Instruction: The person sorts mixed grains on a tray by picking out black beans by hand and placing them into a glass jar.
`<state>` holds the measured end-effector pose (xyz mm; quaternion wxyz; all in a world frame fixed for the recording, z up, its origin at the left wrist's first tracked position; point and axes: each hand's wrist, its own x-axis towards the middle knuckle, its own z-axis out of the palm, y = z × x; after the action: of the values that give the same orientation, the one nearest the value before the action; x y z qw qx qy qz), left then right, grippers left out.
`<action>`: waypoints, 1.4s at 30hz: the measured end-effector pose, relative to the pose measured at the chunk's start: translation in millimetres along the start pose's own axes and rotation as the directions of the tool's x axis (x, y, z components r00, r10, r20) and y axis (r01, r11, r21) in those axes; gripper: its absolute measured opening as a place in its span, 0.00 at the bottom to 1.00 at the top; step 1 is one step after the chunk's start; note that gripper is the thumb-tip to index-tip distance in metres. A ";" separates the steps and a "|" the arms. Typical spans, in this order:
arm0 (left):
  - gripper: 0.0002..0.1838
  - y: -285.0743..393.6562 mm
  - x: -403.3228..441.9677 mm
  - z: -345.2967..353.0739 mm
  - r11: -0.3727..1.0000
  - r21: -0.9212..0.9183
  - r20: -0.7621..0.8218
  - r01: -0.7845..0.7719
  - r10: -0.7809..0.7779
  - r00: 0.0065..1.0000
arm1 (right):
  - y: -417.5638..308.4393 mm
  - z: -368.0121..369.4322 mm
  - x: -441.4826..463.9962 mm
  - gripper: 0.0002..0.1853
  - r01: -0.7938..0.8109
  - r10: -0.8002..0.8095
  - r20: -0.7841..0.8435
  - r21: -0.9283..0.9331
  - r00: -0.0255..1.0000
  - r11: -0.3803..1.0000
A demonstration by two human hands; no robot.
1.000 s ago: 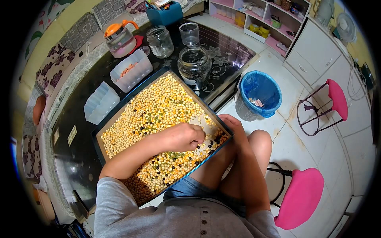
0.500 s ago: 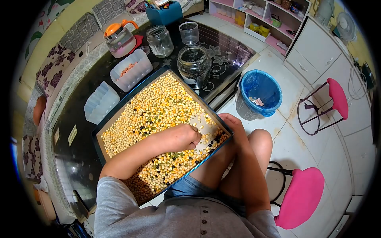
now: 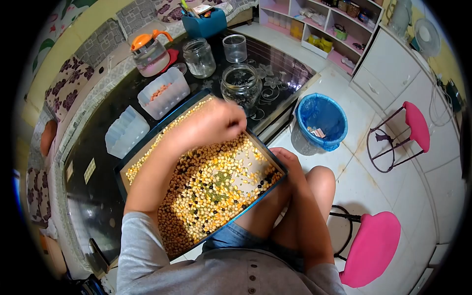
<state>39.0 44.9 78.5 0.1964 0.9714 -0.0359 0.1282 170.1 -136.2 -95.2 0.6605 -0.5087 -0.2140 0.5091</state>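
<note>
On my lap and against the table edge rests a shallow tray (image 3: 268, 151) of mixed yellow corn kernels, pale round beans, small green beans and dark beans. My left hand (image 3: 227, 120) is closed above its far edge, beside the round glass jar (image 3: 241, 83) that has dark beans inside. Whatever its fingers hold is hidden. My right hand (image 3: 287, 162) grips the tray's right corner, with some fingertips out of sight. Dark and reddish beans gather near that corner, around a bare patch of tray bottom.
On the dark glass table (image 3: 88, 196) stand a plastic bin with reddish pieces (image 3: 164, 96), another translucent bin (image 3: 127, 132), a glass jar (image 3: 199, 61), a clear cup (image 3: 235, 49) and an orange-lidded pitcher (image 3: 150, 56). A blue-lined trash bin (image 3: 319, 123) and pink stools (image 3: 373, 248) stand right.
My left hand has lifted from the beans near the tray's right side and moved away from me, toward the round jar. My right hand stays at the tray's corner.
</note>
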 end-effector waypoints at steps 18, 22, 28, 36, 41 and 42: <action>0.06 -18.7 20.3 -13.5 0.975 -0.157 -0.128 0.157 -0.177 0.976 | -3.5 1.9 -1.8 0.11 -0.004 0.003 -0.033 -0.054 0.999 0.999; 0.05 9.9 -10.4 32.2 0.967 -0.249 0.129 0.047 -0.015 0.992 | -0.3 1.0 -0.3 0.11 -0.021 0.021 -0.025 -0.001 0.999 1.000; 0.08 28.9 -32.2 87.8 0.944 -0.328 0.302 -0.013 0.118 0.946 | -2.6 1.5 -1.9 0.11 0.000 0.000 -0.018 -0.006 1.000 1.000; 0.08 24.6 -34.4 96.6 0.958 -0.283 0.313 -0.043 0.135 0.940 | 0.2 -1.6 -1.1 0.11 0.020 -0.020 0.004 0.033 1.000 0.999; 0.05 15.6 -39.4 94.0 0.951 -0.305 0.351 0.044 0.069 0.934 | 1.6 -3.5 0.5 0.11 0.034 -0.034 -0.006 -0.029 0.999 0.999; 0.05 14.9 -39.8 93.0 0.966 -0.256 0.370 0.045 0.055 0.928 | 1.5 -3.5 0.3 0.11 0.034 -0.034 -0.008 -0.026 0.999 0.999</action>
<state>20.7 -4.4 -9.2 0.3114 0.9437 -0.0915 -0.0644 172.4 -137.5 -98.0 0.6632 -0.5156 -0.2267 0.4928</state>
